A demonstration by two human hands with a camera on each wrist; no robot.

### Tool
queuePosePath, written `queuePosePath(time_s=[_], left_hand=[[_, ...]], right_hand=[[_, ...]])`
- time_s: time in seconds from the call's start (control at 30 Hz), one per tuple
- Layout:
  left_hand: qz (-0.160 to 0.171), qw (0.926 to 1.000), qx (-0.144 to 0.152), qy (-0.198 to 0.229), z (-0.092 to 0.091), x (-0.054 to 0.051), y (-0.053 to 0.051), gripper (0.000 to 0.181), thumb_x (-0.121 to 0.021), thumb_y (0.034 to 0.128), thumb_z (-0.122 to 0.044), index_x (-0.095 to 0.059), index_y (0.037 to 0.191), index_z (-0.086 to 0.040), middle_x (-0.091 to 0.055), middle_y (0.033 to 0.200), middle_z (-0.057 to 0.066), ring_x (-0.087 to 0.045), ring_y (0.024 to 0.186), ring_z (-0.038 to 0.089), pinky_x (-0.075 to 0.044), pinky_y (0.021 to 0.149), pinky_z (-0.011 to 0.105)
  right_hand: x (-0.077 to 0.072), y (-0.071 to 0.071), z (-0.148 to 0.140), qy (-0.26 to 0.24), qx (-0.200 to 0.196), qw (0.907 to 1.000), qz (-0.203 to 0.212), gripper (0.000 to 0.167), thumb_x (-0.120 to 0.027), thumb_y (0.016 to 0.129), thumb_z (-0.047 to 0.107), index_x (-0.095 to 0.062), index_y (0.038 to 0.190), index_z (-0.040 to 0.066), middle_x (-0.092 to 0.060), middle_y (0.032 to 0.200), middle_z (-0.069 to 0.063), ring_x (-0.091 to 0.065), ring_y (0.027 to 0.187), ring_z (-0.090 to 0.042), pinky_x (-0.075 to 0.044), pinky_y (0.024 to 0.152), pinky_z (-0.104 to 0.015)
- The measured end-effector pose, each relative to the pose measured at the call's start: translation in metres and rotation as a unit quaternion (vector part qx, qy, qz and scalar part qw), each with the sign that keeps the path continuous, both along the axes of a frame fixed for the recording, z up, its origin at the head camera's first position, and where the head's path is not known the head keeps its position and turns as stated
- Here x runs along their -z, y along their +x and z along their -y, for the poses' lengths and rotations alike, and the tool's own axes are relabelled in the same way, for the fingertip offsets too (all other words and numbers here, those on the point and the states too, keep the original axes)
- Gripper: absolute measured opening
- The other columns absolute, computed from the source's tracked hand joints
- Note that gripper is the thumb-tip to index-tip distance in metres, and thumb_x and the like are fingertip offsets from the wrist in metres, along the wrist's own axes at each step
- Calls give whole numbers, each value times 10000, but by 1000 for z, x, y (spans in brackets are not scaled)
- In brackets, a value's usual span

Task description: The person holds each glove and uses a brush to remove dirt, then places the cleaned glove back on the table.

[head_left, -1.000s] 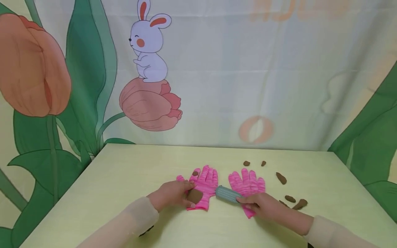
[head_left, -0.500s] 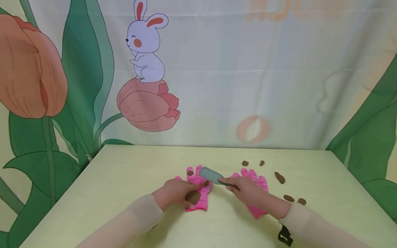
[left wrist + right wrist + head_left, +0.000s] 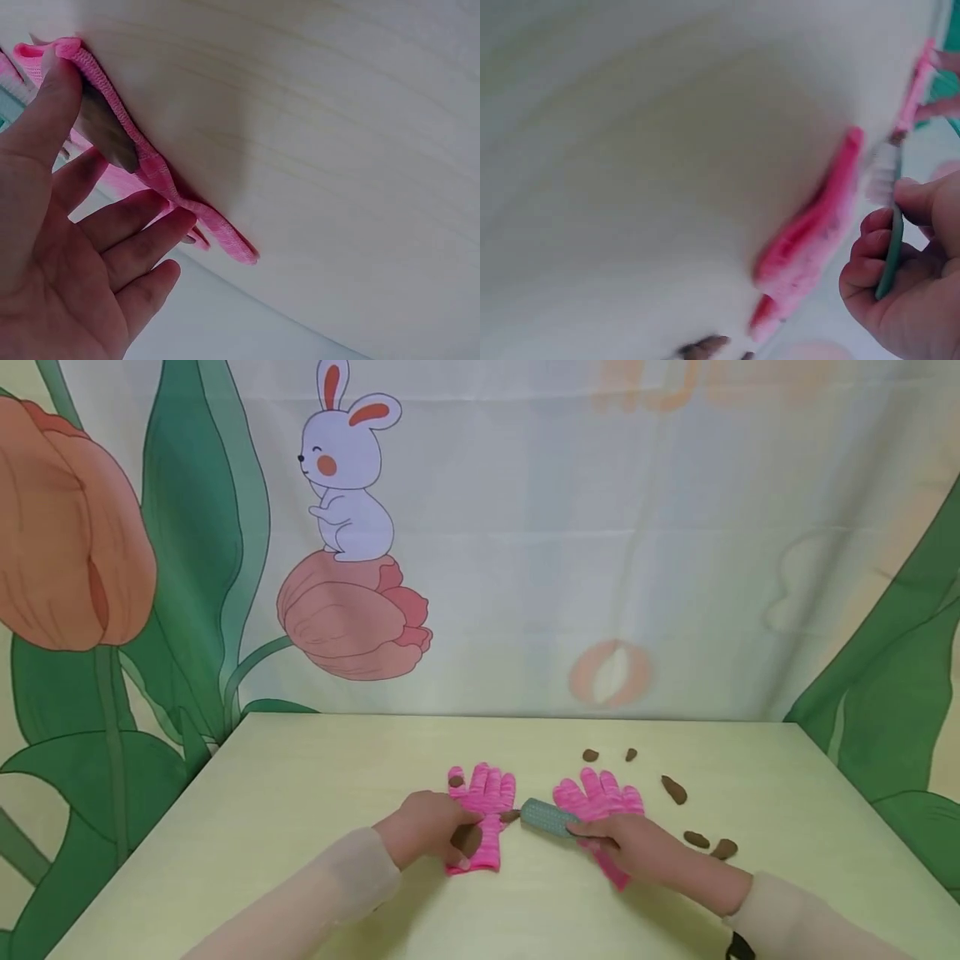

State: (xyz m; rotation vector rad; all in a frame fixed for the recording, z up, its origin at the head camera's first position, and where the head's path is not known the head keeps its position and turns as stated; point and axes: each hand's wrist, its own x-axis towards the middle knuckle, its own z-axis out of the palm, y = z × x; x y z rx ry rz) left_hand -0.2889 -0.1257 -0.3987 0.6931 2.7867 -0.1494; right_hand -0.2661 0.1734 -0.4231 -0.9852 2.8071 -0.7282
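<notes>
Two pink knitted gloves lie on the table: the left glove (image 3: 491,789) and the right glove (image 3: 596,797). My left hand (image 3: 431,827) presses the left glove flat, thumb by its cuff, fingers on its side. Under that hand shows a large brown patch (image 3: 468,840), with a smaller brown spot (image 3: 456,782) on a glove finger. My right hand (image 3: 637,847) grips a grey-green brush (image 3: 550,817) by its handle; white bristles (image 3: 883,172) show in the right wrist view. Beside the brush's tip, a brown lump (image 3: 510,816) sits at the left glove's right edge.
Several loose brown lumps lie to the right and behind the right glove, among them a long lump (image 3: 674,790) and a rounded lump (image 3: 724,849). The pale table (image 3: 300,777) ends at a printed curtain (image 3: 487,568) with a rabbit and tulips.
The brush rose over the left glove, then came back down and right to the gap between the gloves. The brown lump by its tip shifted slightly right and down. My left hand stays on the glove.
</notes>
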Motion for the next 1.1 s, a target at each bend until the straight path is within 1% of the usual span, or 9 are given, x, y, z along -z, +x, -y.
queuePosePath(time_s=[0.07, 0.23, 0.4, 0.57, 0.77, 0.83, 0.9, 0.97, 1.1], left_hand=[[-23, 10000, 41, 24, 3, -1, 1, 632, -824, 835, -452, -628, 1411, -279, -652, 903, -20, -539, 830, 139, -527, 881, 348], [-97, 9996, 241, 128, 3, 2, 1, 668, -817, 842, -455, -580, 1452, -326, -588, 808, -17, -514, 782, 140, -536, 895, 367], [36, 9990, 284, 357, 4, 6, -1, 705, -805, 861, -426, -523, 1502, -338, -638, 867, -3, -540, 831, 140, -529, 972, 400], [330, 9969, 208, 685, 12, 7, 0, 685, -791, 888, -367, -505, 1510, -359, -678, 950, 12, -547, 865, 131, -525, 853, 338], [602, 9963, 134, 590, 13, 3, 2, 622, -749, 932, -321, -502, 1491, -439, -700, 1248, 76, -631, 1166, 240, -558, 981, 412], [637, 9965, 133, 518, 10, 2, 2, 609, -751, 932, -306, -518, 1478, -442, -701, 1239, 66, -630, 1152, 221, -559, 988, 399], [684, 9967, 110, 430, 7, 0, 2, 597, -751, 935, -296, -530, 1470, -438, -694, 1111, 54, -601, 1013, 175, -552, 936, 342], [730, 9967, 90, 350, 4, -2, 3, 589, -746, 941, -293, -530, 1470, -436, -698, 1143, 66, -571, 937, 161, -539, 902, 321], [791, 9966, -113, 184, 3, -4, 5, 588, -725, 946, -339, -507, 1478, -462, -567, 1515, 126, -629, 1032, 197, -546, 985, 368]], right_hand=[[-8, -2, 6, -116, 111, 9997, -186, 360, -603, 988, 0, -675, 1337, 52, -761, 1171, -192, -306, 599, 11, -305, 518, -143], [-21, -8, 30, -526, 393, 9977, -151, 394, -583, 1014, 43, -633, 1401, 96, -744, 990, -157, -249, 544, -19, -266, 514, -146], [-19, -4, 35, -599, 411, 9974, 24, 397, -579, 1021, 76, -623, 1415, 102, -634, 839, -39, -308, 556, -15, -326, 522, -165], [-13, 3, 21, -544, 345, 9976, 269, 401, -609, 1002, 81, -639, 1400, 118, -390, 638, 84, -289, 517, 13, -308, 495, -152], [-8, -5, 32, -428, -2, 9988, 226, 379, -625, 1004, 111, -661, 1379, 143, -650, 804, -43, -288, 554, 3, -328, 515, -159], [-6, -13, 41, -420, 8, 9989, 223, 380, -621, 1006, 106, -657, 1383, 139, -635, 808, -31, -303, 559, -8, -334, 511, -163], [-1, -22, 50, -426, 157, 9985, 292, 386, -616, 1009, 89, -648, 1391, 133, -546, 733, -27, -296, 535, -27, -319, 499, -163], [2, -32, 56, -379, 308, 9986, 191, 386, -613, 1004, 60, -649, 1385, 112, -576, 739, -60, -275, 524, -45, -300, 494, -163], [4, -47, 61, -335, 570, 9978, -94, 385, -591, 1012, 41, -640, 1391, 93, -650, 781, -170, -228, 531, -66, -266, 503, -165]])
